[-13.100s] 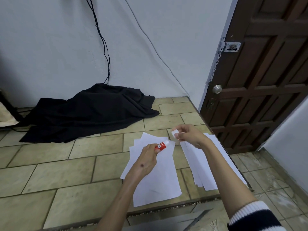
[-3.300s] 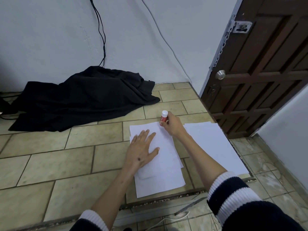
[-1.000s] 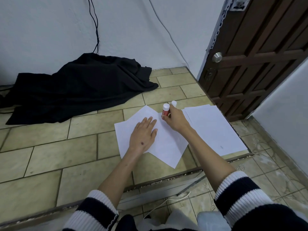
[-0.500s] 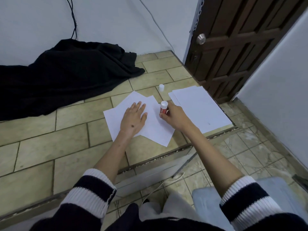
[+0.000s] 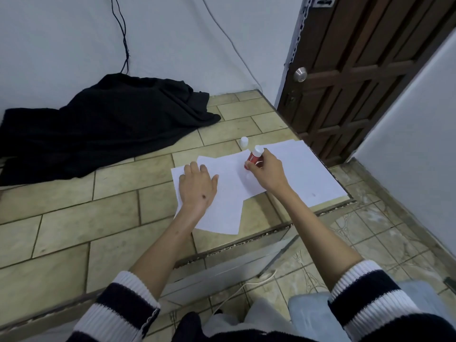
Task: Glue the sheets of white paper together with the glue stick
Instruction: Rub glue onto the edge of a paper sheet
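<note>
Black cloth (image 5: 103, 124) heaped far left on tiled counter (image 5: 74, 225). Left hand (image 5: 196, 190) flat, pinning overlapped paper sheets (image 5: 229, 191). Right hand (image 5: 267, 172) grips glue stick (image 5: 254, 156) upright on them: gluing step. Next: spread, lay sheet from spare stack (image 5: 308, 174). Cap (image 5: 244, 141) behind; door (image 5: 370, 70) right.

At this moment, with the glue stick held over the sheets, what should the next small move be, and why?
Probably draw the glue stick across the top sheet. The right hand grips it, lower end at the paper, its cap off on the tiles, and the left hand presses the sheet flat.
</note>
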